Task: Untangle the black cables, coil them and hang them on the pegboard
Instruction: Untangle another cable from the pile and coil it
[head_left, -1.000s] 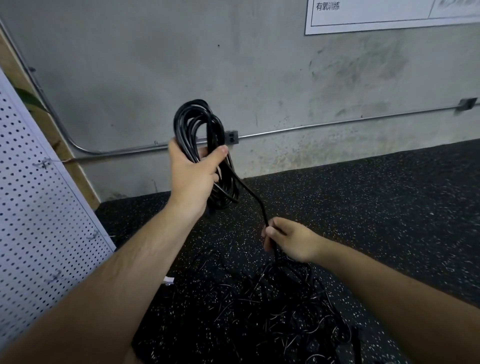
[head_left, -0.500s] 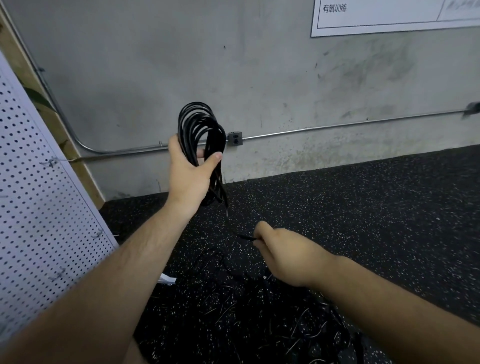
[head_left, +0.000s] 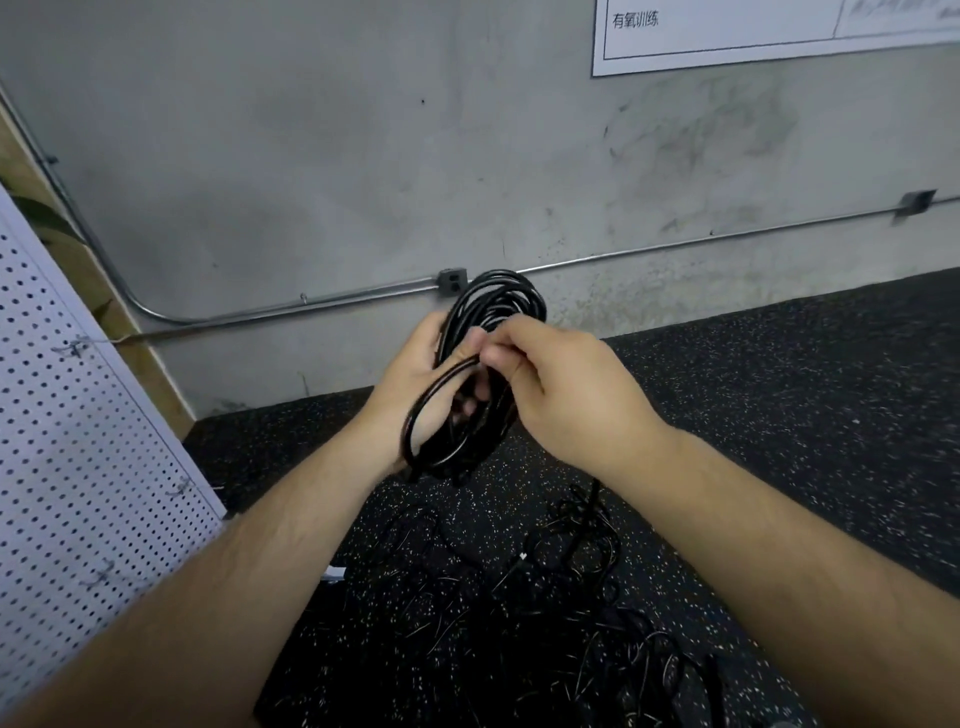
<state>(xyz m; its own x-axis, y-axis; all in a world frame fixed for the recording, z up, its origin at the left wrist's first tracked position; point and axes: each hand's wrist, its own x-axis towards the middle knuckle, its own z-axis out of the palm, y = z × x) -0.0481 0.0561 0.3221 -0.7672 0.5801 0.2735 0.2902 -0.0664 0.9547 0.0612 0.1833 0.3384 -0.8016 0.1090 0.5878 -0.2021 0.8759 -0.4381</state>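
A coil of black cable (head_left: 493, 306) is held up in front of the grey wall, its loops running through my left hand (head_left: 415, 374), which grips it from behind. My right hand (head_left: 561, 384) is against the coil's front and pinches one strand of the same cable at the fingertips. Below on the floor lies a tangle of more black cables (head_left: 571, 551). The white pegboard (head_left: 78, 467) leans at the far left, with small metal hooks on it.
The floor is black speckled rubber (head_left: 779, 395). A metal conduit (head_left: 311, 306) with an outlet box runs along the concrete wall. A small white object (head_left: 335, 574) lies on the floor near the pegboard's foot. A printed sheet hangs at the top right.
My right hand has come up from the floor tangle to the coil, bringing the loose strand with it. The left hand with the coil has dropped lower and moved toward the centre.
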